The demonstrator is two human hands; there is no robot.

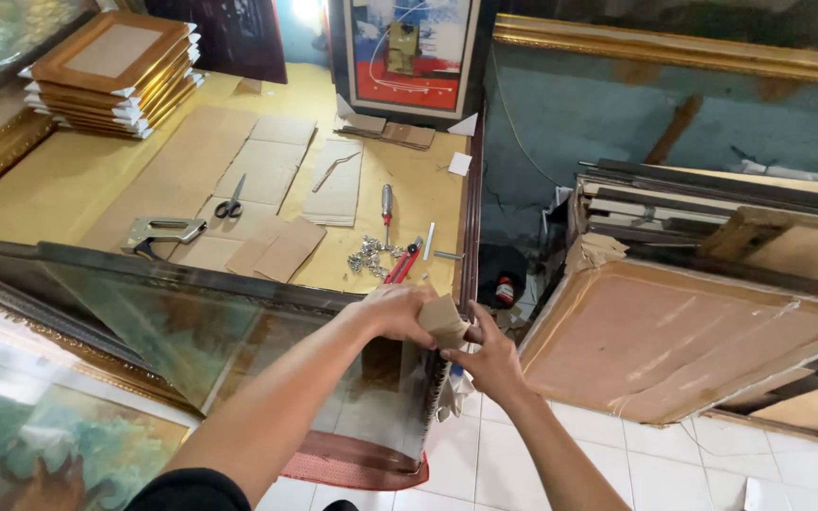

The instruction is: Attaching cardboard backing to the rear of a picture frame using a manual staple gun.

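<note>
Nearest to us, our left hand (392, 310) and right hand (489, 358) both pinch a cardboard corner (443, 322), pressing it onto the upper right corner of the framed painting (239, 341) that leans against the table (59, 185). We judge this corner nearly capped; whether the other corners are covered we cannot tell. Beyond, on the table, lie cardboard pieces (267, 170), a staple gun (161, 232), scissors (230, 202), a screwdriver (387, 203) and small hardware (368, 255). Farthest back sits a stack of frames (115, 71), their corners already padded.
</note>
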